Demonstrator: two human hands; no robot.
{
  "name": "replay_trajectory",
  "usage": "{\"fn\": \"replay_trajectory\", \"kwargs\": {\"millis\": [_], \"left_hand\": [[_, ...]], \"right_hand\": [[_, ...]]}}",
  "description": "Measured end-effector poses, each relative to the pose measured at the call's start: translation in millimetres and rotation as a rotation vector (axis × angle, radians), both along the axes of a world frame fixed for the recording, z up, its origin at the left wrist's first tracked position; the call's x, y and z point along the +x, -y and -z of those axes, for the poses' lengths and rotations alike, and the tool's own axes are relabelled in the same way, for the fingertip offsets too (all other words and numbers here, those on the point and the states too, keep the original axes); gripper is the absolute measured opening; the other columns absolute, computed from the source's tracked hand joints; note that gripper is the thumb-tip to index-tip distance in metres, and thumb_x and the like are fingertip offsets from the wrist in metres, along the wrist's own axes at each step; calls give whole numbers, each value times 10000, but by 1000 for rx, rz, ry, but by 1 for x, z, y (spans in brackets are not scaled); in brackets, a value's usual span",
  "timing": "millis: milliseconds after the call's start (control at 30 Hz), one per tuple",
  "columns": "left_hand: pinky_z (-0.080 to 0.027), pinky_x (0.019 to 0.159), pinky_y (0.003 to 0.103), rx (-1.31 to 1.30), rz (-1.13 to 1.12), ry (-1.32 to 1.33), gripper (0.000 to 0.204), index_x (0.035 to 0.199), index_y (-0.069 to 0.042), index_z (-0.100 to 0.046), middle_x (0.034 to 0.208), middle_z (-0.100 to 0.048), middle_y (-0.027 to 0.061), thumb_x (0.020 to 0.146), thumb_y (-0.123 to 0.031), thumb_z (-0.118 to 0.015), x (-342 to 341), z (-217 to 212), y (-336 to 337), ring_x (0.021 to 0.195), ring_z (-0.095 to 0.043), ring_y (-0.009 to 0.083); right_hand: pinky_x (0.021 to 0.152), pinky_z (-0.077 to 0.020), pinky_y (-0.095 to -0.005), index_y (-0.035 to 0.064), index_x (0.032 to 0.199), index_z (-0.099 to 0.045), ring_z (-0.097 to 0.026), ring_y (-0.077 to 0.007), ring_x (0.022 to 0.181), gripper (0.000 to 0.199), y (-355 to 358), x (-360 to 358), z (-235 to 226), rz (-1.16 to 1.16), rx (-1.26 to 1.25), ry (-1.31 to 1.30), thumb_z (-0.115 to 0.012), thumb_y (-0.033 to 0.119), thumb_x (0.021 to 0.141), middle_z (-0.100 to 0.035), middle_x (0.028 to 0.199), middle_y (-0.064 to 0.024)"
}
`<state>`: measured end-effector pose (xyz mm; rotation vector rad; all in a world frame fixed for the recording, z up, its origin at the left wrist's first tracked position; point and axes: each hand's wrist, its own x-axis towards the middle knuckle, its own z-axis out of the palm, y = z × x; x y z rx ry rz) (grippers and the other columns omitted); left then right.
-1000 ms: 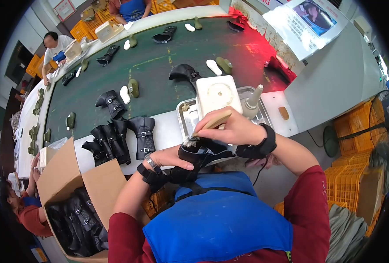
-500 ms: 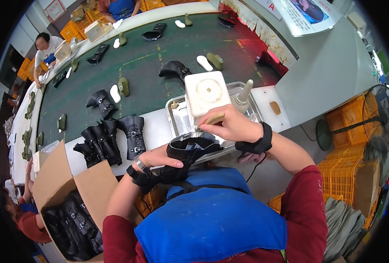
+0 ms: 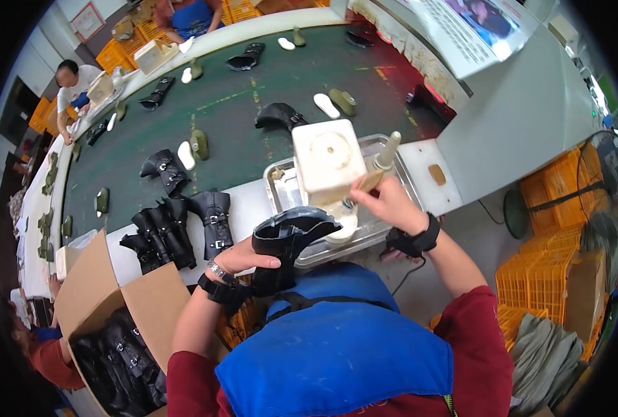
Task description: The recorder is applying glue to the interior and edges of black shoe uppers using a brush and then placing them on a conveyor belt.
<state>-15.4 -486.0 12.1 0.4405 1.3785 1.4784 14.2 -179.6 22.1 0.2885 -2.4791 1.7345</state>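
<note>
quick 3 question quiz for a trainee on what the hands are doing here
1. True or false: the left hand holds a black boot upper.
2. What does the right hand hold: (a) a brush handle, (b) scissors, (c) a hammer?
3. Where are the spare boot uppers stored, lower left?

Key: 1 true. 2 a. 3 in the open cardboard box.

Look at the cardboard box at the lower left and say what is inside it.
The cardboard box stands open and holds black boots with straps and buckles, piled together. How many there are, and what lies beneath them, cannot be seen: the top ones cover the rest.
</note>
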Motion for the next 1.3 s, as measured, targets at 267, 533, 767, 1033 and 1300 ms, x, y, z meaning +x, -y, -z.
{"fn": "replay_trajectory", "kwargs": {"millis": [267, 533, 767, 1033, 1300], "left_hand": [[-439, 892, 354, 310, -683, -50, 473, 1142, 35, -475, 1058, -572, 130, 842, -325, -539, -32, -12, 35, 988, -557, 222], [-403, 947, 426, 463, -886, 184, 489, 1176, 38, -428, 1150, -516, 180, 801, -243, -567, -52, -22, 84, 1074, -514, 281], [-494, 759, 342, 298, -1085, 16, 312, 1026, -22, -514, 925, -597, 121, 826, -252, -580, -42, -2, 48, 866, -591, 202], [-375, 919, 303, 228, -1194, -230, 691, 1290, -41, -236, 1163, -428, 79, 765, -175, -665, -3, 24, -26, 1066, -430, 167], [-355, 952, 331, 100, -1260, -375, 989, 1390, -82, 30, 1281, -349, 137, 744, -242, -702, 28, -6, -20, 1141, -411, 208]], "right_hand": [[548, -445, -405, 3, 743, -614, -576, -356, 623, 211, 23, 13, 57, -98, 512, 168, -577, 205, 788, -575, 637, -198], [552, -449, -399, 11, 774, -643, -581, -337, 596, 250, 27, 13, 46, -54, 524, 164, -624, 260, 755, -581, 617, -169], [509, -455, -308, -24, 887, -630, -591, -226, 532, 209, 14, 21, 35, 196, 335, 99, -614, 155, 780, -596, 600, -142], [572, -470, -271, 8, 1146, -503, -571, -170, 634, 577, 84, 37, -6, -266, 337, 28, -740, 213, 662, -568, 997, -101], [623, -473, -305, -8, 1182, -459, -588, -270, 736, 523, 111, 41, 13, -312, 332, -129, -653, 103, 709, -571, 983, -164]]}}
